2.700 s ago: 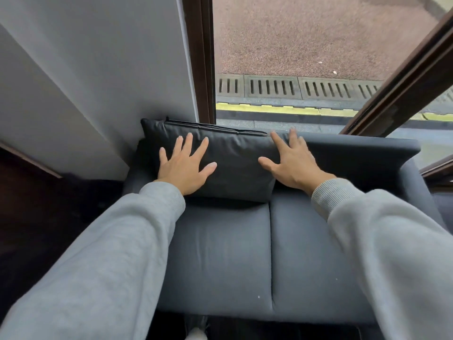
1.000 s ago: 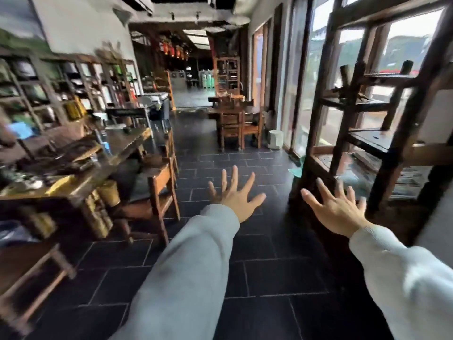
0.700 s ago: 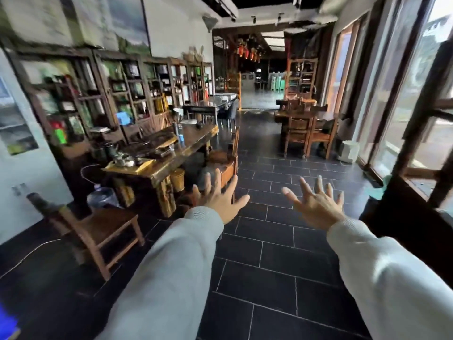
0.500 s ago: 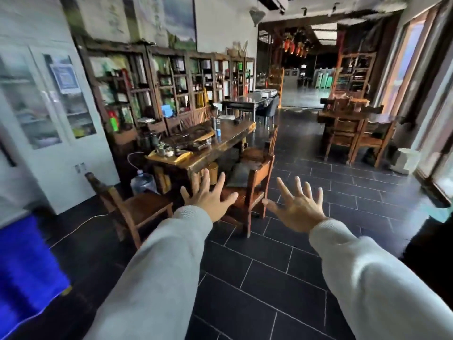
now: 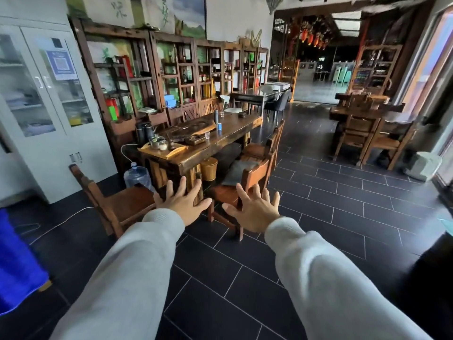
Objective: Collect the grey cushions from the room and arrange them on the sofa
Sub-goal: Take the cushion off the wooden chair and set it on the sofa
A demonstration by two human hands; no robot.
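Note:
A grey cushion (image 5: 239, 171) lies on the seat of a wooden chair (image 5: 255, 177) beside the long wooden table, partly hidden by the chair's back. Both my arms in grey sleeves stretch forward over the dark tiled floor. My left hand (image 5: 182, 204) is open with fingers spread and holds nothing. My right hand (image 5: 255, 209) is also open and empty, a little below and in front of the cushion's chair. The sofa is out of view.
A long wooden tea table (image 5: 220, 141) carries a tray, cups and bottles. Another wooden chair (image 5: 115, 204) stands near left, with a water jug (image 5: 138, 176) behind. Shelves line the left wall; a white cabinet (image 5: 41, 106) stands left. More chairs (image 5: 360, 138) sit at right. Something blue (image 5: 14, 263) fills the lower left.
I have turned away from the sofa, where both hands rested on a grey cushion, toward the room. The view has swung left and closer to the tea table; both hands stay open.

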